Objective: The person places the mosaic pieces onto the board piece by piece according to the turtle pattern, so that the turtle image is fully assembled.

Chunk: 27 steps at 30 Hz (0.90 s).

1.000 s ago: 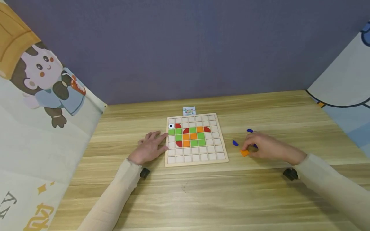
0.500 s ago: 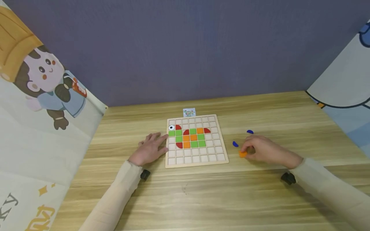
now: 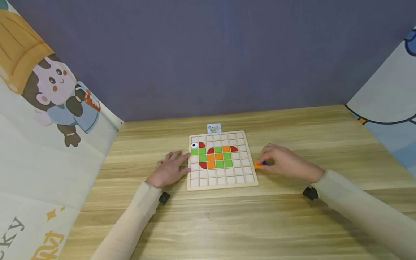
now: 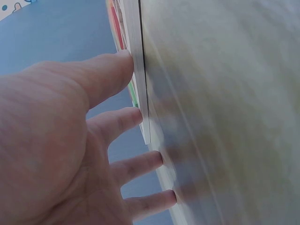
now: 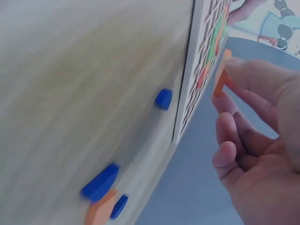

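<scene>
A square wooden grid board lies on the table, with green, orange and red tiles and a white eye tile set in its cells. My left hand rests at the board's left edge, fingers spread, with the thumb against the rim in the left wrist view. Just off the right edge, my right hand pinches an orange square tile between thumb and fingers. Below that hand, the right wrist view shows blue rounded pieces and another orange tile on the table; the hand hides most of them in the head view.
A small picture card lies against the board's far edge. Wood-grained table surrounds the board. A dark blue panel stands behind it, and printed sheets with cartoon figures hang at both sides.
My right hand has lifted the orange tile from beside the blue pieces and carried it left to the board's right edge. The left hand stays at the left edge.
</scene>
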Available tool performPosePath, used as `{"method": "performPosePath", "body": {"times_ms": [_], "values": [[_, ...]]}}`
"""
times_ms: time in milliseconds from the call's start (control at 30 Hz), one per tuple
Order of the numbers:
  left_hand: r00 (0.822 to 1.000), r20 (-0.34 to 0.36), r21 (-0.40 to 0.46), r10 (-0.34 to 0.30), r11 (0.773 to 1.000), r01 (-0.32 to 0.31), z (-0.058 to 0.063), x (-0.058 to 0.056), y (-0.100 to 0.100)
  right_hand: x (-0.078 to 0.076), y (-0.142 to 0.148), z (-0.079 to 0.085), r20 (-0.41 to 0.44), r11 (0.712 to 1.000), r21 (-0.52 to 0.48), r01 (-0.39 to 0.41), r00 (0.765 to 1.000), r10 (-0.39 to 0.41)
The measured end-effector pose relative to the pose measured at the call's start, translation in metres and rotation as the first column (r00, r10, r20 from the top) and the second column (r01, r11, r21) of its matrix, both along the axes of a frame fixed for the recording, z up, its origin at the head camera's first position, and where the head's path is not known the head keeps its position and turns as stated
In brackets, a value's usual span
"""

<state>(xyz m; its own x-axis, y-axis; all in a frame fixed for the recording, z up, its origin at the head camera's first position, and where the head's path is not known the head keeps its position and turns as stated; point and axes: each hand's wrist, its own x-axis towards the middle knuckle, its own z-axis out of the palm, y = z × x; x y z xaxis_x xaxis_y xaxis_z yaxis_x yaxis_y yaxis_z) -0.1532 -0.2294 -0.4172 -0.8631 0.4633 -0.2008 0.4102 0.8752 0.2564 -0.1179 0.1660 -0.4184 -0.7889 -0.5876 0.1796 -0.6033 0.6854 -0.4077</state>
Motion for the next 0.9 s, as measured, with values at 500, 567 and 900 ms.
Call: {"method": "performPosePath", "body": {"times_ms": [500, 567, 900], "values": [[1.0, -0.001, -0.015, 0.001, 1.0, -0.001, -0.001, -0.001, 0.001, -0.048, -0.052, -0.003, 0.133, 0.999, -0.017, 0.036, 0.991, -0.033], [1.0, -0.003, -0.019, 0.0, 1.0, 0.0, -0.001, -0.002, 0.001, -0.051, -0.055, -0.004, 0.131, 0.999, -0.011, 0.03, 0.991, -0.028], [1.0, 0.012, -0.022, 0.011, 1.0, -0.011, -0.003, -0.003, 0.0, -0.055, -0.061, -0.007, 0.099, 0.999, -0.004, 0.032, 0.995, -0.031]]}}
